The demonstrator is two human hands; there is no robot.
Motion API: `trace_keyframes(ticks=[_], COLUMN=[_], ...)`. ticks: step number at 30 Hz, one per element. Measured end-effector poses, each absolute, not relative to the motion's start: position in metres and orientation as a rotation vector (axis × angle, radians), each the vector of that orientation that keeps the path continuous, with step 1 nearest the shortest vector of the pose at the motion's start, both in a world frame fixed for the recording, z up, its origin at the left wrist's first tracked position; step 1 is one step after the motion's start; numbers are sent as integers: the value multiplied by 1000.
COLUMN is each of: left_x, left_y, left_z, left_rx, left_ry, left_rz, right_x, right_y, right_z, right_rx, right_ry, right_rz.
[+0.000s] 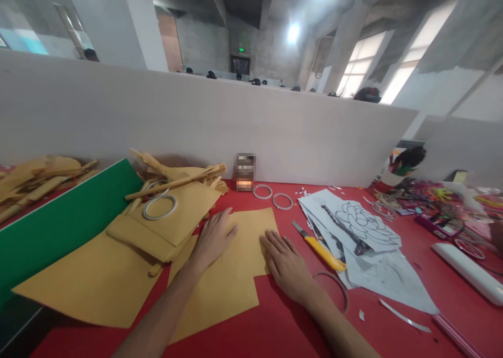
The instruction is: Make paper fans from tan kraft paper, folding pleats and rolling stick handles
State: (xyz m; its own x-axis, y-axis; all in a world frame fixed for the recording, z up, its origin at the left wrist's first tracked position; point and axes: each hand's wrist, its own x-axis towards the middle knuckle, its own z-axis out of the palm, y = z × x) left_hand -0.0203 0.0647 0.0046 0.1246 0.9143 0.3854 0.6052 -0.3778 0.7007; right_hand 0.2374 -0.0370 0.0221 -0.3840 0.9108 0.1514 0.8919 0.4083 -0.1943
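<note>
Flat on the red tabletop lies a sheet of brown paper (251,242), partly over a second brown sheet (220,305). My left hand (214,240) rests on the upper sheet's left side, its fingers stretched out and the thumb apart. On the sheet's right edge lies my right hand (286,263), palm down with the fingers extended. Neither hand grips anything. Just right of my right hand is a yellow utility knife (324,253) with its blade showing. A pale ring (334,290) lies beside my right wrist, partly hidden by it.
Brown paper sheets and folded pieces (184,211) pile up at left, with a ring (159,207) on top, beside a green board (78,216). Drawings on white paper (365,227) lie at right. Two rings (282,201) sit near the white partition (196,122). A cup of pens (393,177) stands back right.
</note>
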Motion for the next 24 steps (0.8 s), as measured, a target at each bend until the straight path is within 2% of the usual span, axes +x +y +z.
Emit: trace_keyframes(ticks=[8,24], left_x=[-31,-35], left_y=[73,69], left_z=[-2,-3], left_rx=[1798,1965], left_ry=[1354,1447], left_rz=[1327,1258], right_x=[232,235], right_y=[-35,-32], right_z=[19,12], right_rx=[-1598,-1432], right_ry=[-2394,-2394], right_rz=[110,151])
